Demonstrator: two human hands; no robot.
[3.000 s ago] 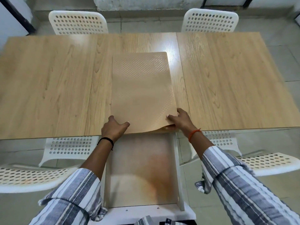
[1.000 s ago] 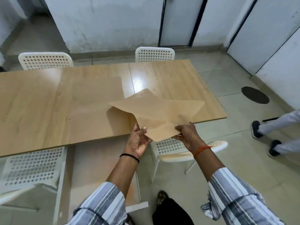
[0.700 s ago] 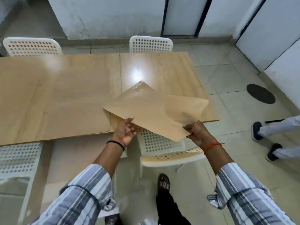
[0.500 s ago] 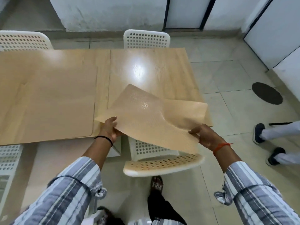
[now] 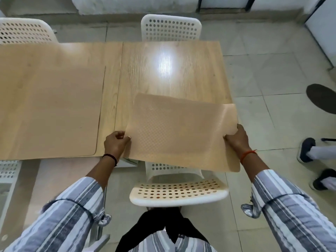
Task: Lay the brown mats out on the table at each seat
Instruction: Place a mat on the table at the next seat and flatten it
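Two thin brown textured mats: one [image 5: 52, 113] flat on the light wooden table [image 5: 172, 70] at left, other [image 5: 180, 131] over the near right edge above a white perforated plastic chair [image 5: 179, 193]. Left hand [image 5: 115, 142] pinching its left edge, right hand [image 5: 237, 138] gripping its right edge.

No readable text, labels, brands, numbers or signs anywhere (mat surface shows only dot pattern).
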